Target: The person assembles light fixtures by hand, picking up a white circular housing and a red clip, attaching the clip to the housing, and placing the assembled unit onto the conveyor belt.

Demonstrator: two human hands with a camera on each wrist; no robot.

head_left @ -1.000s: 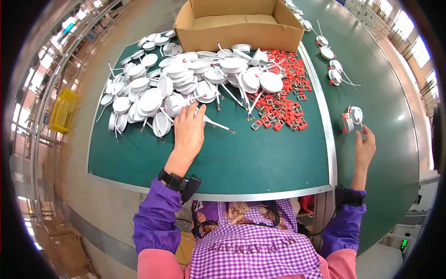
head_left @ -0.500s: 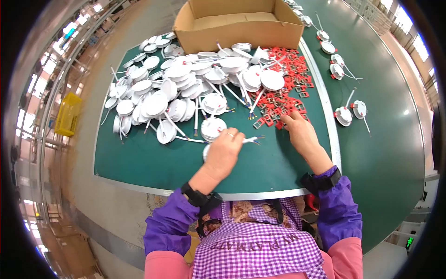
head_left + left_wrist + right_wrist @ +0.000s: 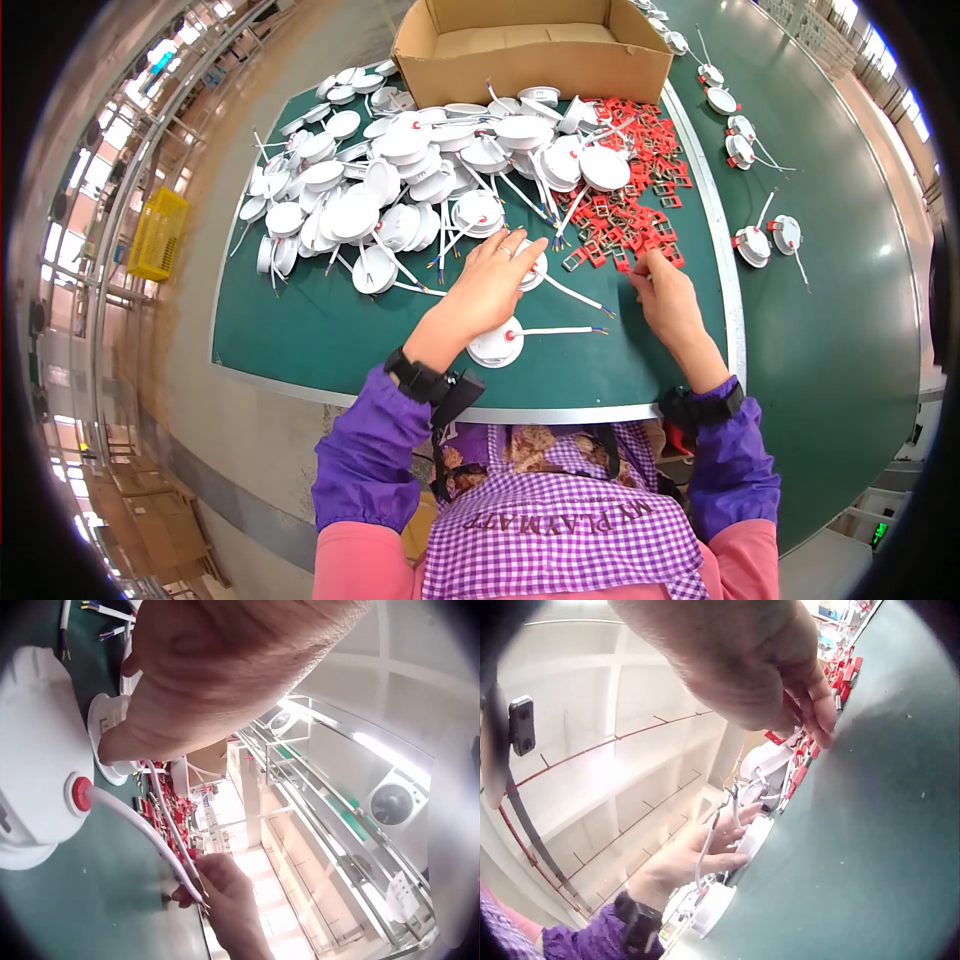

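Note:
In the head view my left hand [image 3: 485, 288] holds a white round lamp [image 3: 534, 272], whose cable with bare coloured wire ends points right. The left wrist view has the thumb against that lamp's rim [image 3: 112, 712]. Nearer the front edge lies a second white lamp [image 3: 496, 346], its cable leaving a red grommet [image 3: 81, 793]. My right hand [image 3: 668, 300] is at the front edge of the pile of red clips [image 3: 630, 220], thumb and fingertips pinched together on a small red clip, mostly hidden by the fingers.
A heap of white lamps [image 3: 350, 215] covers the back left of the green table [image 3: 330, 340]. Behind it stands an open cardboard box [image 3: 530, 75]. A metal edge strip [image 3: 718, 250] separates the table from a green belt [image 3: 840, 300] carrying several lamps [image 3: 752, 246].
My right hand has left the lamps on the belt, gone to the red clips and drawn slightly back. My left hand has brought two lamps forward from the heap, leaving one near the front.

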